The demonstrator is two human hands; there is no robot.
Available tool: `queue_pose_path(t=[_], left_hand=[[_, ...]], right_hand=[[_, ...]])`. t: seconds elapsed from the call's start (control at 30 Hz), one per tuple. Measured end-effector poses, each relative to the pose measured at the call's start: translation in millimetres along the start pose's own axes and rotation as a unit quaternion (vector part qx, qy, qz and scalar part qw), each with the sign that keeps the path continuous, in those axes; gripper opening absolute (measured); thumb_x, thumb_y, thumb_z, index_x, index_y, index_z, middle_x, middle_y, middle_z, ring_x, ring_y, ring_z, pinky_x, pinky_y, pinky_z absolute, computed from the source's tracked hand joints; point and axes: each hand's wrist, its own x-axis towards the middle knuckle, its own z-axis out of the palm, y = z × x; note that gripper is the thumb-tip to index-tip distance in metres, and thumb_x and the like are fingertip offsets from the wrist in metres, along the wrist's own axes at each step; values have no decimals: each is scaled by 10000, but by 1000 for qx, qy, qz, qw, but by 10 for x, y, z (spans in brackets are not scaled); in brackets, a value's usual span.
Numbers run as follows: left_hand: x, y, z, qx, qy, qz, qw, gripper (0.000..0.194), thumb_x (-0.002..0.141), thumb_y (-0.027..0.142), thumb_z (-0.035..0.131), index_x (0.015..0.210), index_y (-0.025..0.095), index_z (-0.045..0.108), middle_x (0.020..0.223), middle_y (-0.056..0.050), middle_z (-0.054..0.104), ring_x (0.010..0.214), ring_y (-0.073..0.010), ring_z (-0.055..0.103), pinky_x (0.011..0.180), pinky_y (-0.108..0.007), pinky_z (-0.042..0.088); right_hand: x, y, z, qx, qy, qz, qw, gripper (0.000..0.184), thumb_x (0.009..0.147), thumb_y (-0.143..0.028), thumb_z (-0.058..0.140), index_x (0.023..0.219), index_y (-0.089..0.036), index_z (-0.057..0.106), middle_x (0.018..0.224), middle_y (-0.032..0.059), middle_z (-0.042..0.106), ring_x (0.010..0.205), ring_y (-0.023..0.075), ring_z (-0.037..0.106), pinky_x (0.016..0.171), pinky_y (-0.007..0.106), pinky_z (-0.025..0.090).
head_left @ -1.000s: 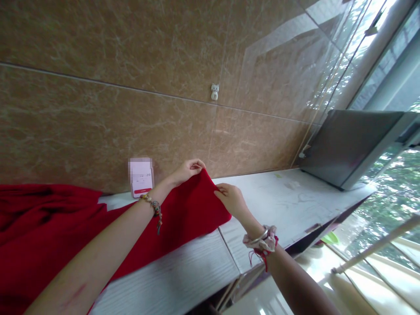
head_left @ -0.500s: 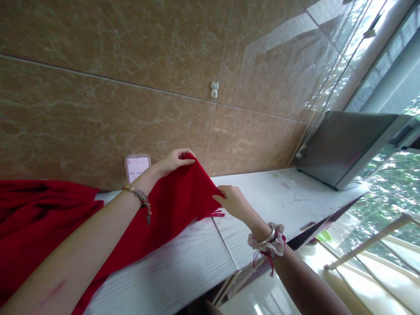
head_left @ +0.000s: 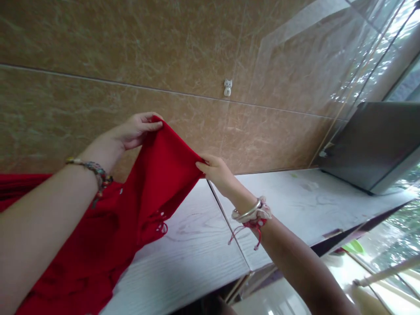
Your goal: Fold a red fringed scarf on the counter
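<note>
A red fringed cloth, like a scarf (head_left: 164, 170), hangs stretched between my two hands above the white countertop. My left hand (head_left: 139, 129) pinches its upper corner, thumb in front and fingers behind. Lower and to the right, my right hand (head_left: 215, 173) grips the other end of the same edge between thumb and fingers. Fringe shows at the underside of the raised part, close to the counter. The rest of the scarf lies bunched at the lower left, partly hidden behind my left forearm.
The white wood-grain countertop (head_left: 190, 262) runs along a brown marbled tile wall (head_left: 183, 52). A small white cat figure (head_left: 227, 87) is fixed to the wall. A grey box-shaped appliance (head_left: 380, 144) stands at the counter's right end, near a window. A green bowl-like item (head_left: 354, 246) is lower right.
Both hands have lifted the scarf's edge up and to the left, raising its end off the counter. The phone against the wall is no longer visible. The view has shifted slightly.
</note>
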Motion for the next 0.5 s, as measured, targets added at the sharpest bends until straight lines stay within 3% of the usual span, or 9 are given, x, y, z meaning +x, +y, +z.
queue_pose_path(t=[0.07, 0.17, 0.27, 0.33, 0.4, 0.5], left_hand=[[96, -209, 344, 4, -47, 6, 999, 82, 745, 223, 571, 781, 182, 509, 624, 92, 538, 603, -66, 505, 623, -204, 415], [231, -650, 1093, 31, -92, 3, 995, 133, 677, 254, 632, 743, 169, 555, 652, 51, 580, 634, -103, 533, 647, -242, 431], [251, -1090, 1888, 76, -118, 1, 990, 121, 612, 221, 667, 633, 158, 566, 610, 21, 588, 647, -140, 546, 682, -274, 431], [206, -1337, 2313, 108, -133, 0, 985, 77, 632, 200, 645, 643, 160, 580, 642, -6, 613, 689, -168, 563, 685, -287, 434], [155, -1534, 2607, 147, -150, 0, 978, 28, 653, 162, 620, 651, 154, 593, 683, -40, 635, 728, -194, 579, 697, -300, 433], [113, -1717, 2800, 209, -182, 5, 961, 75, 676, 131, 599, 746, 138, 625, 818, -96, 656, 830, -228, 592, 749, -314, 427]], right_hand=[[-201, 184, -149, 84, 48, 70, 993, 166, 728, -138, 473, 817, -176, 609, 743, -3, 623, 685, 115, 556, 652, 261, 474], [-572, 561, -464, 145, 142, 149, 968, 128, 669, -176, 527, 773, -175, 603, 718, 11, 633, 650, 124, 562, 636, 267, 476], [-924, 959, -799, 139, 227, 206, 942, 116, 612, -188, 558, 720, -170, 597, 674, 19, 631, 625, 135, 569, 632, 285, 478], [-1101, 1184, -1000, 107, 265, 236, 929, 127, 587, -185, 549, 702, -163, 597, 634, 19, 626, 604, 144, 573, 618, 292, 481], [-1216, 1350, -1170, 52, 271, 246, 929, 156, 581, -174, 525, 714, -156, 603, 619, 21, 628, 608, 154, 585, 611, 295, 483], [-1294, 1474, -1346, -97, 254, 241, 932, 224, 597, -141, 498, 787, -167, 614, 644, 12, 644, 629, 160, 599, 615, 301, 489]])
